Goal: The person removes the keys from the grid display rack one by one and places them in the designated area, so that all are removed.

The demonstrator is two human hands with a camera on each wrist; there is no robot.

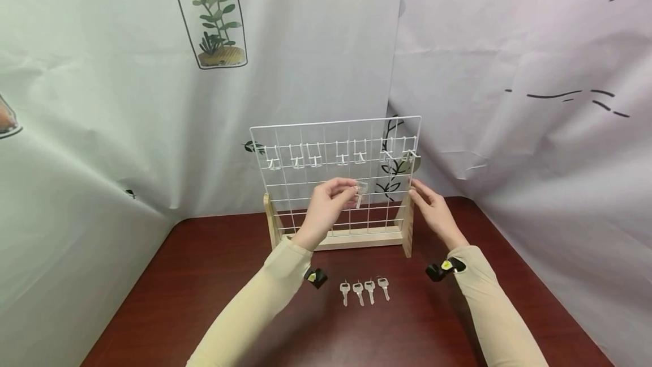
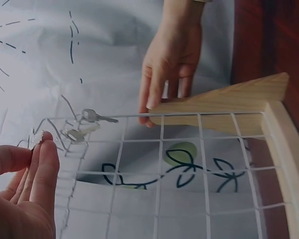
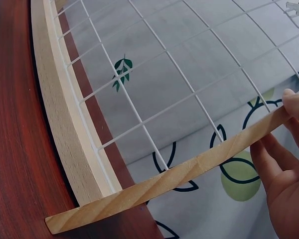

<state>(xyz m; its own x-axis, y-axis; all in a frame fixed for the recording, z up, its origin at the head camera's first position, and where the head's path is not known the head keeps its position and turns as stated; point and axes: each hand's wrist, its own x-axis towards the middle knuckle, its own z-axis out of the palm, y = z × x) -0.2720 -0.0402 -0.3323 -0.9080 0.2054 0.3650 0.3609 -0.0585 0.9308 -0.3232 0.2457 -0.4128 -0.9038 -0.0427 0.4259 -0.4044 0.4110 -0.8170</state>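
Observation:
My left hand (image 1: 328,205) pinches a small silvery key (image 2: 37,138) between thumb and fingers, in front of a white wire grid rack (image 1: 335,122) and below its hooks. In the left wrist view, one key (image 2: 89,115) and another key (image 2: 75,134) hang at hooks near the rack's right side. My right hand (image 1: 433,208) holds the top of the right wooden upright (image 3: 189,169), thumb on one side and fingers on the other. Several keys (image 1: 358,287) lie in a row on the table before the rack.
White hooks (image 1: 316,161) line the upper part of the grid. A wooden bar (image 1: 351,239) joins the uprights at the base. The stand rests on a dark red table (image 1: 214,265), with a printed white curtain (image 1: 326,61) close behind and at the sides.

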